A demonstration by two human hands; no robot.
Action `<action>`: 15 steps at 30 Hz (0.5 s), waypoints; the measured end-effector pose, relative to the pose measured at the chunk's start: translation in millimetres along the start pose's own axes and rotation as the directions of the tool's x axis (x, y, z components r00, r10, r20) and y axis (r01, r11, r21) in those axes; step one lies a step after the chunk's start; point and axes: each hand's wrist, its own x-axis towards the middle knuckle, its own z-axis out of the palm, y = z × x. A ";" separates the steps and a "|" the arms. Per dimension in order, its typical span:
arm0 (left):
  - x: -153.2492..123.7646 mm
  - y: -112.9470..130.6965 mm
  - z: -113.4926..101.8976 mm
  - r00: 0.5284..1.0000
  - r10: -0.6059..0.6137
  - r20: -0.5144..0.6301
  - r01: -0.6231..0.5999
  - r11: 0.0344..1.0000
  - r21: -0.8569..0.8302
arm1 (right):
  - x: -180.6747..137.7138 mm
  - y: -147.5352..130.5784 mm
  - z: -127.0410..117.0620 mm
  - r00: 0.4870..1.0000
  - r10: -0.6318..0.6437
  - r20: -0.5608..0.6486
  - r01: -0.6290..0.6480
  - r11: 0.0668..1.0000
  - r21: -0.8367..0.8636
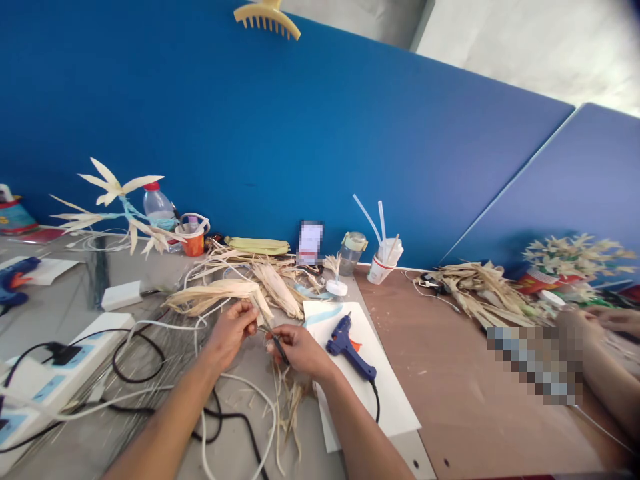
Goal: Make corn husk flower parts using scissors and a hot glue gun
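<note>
My left hand (231, 333) is closed, pinching a pale dried corn husk (220, 293) between thumb and fingers. From the pinch the husk spreads out to the left, above the table. My right hand (303, 350) is wrapped round a pair of dark-handled scissors (266, 323), whose blades point up and left at the husk piece beside my left fingertips. Whether the blades are apart or together is too small to tell. Below my right hand lie thin husk scraps (293, 407). A blue glue gun (350, 347) rests on white paper (385, 393) to the right.
A white power strip (107, 330) and tangled cables lie at left. Behind my hands are loose husks (277, 290), a red cup (193, 240), a phone (311, 241) and a jar (353, 250). A husk flower (117, 187) stands at left; another person's hands (583, 330) are at right.
</note>
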 end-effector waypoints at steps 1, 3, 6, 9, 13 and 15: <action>-0.1 -0.4 0.3 1.000 -0.003 0.007 0.003 1.000 0.011 | 0.0 -1.0 0.5 1.000 0.001 -0.006 -0.001 1.000 0.005; -0.1 -1.5 0.9 1.000 -0.008 0.024 0.007 0.999 0.038 | 0.2 -2.9 1.3 1.000 -0.002 -0.008 0.002 1.000 0.019; -0.1 -3.0 1.4 0.999 -0.016 0.047 0.013 0.998 0.067 | 0.3 -3.7 1.1 1.000 -0.014 -0.005 0.014 0.999 0.033; -0.5 -3.2 1.6 0.999 -0.022 0.045 0.018 0.996 0.084 | 0.7 -1.1 0.0 1.000 -0.016 0.008 0.016 0.999 0.034; -1.7 -1.5 3.1 0.999 -0.018 0.046 0.014 0.996 0.086 | 1.5 1.5 -1.7 1.000 0.007 -0.002 -0.007 0.999 0.040; -2.3 0.0 4.4 0.999 -0.011 0.038 0.007 0.996 0.092 | 1.7 0.2 -3.0 0.999 -0.005 -0.050 0.007 1.000 0.027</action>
